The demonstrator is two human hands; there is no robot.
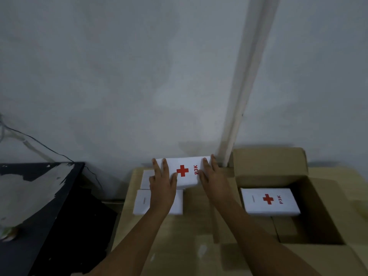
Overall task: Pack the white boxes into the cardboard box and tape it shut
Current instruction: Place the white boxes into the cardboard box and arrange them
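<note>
A white box (184,172) with a red cross and "P3K" print is lifted between both hands near the wall. My left hand (162,182) grips its left end and my right hand (212,176) grips its right end. Beneath it two more white boxes lie on the cardboard surface: one at the back left (146,179), partly hidden, and one nearer (142,203) under my left forearm. To the right stands the open cardboard box (310,196) with one white box (268,201) lying flat inside at its far end.
A black table (35,206) with a shiny top stands to the left, cables trailing behind it. A grey wall with a white vertical pipe (239,100) runs behind. The cardboard box's back flap (268,162) stands up against the wall.
</note>
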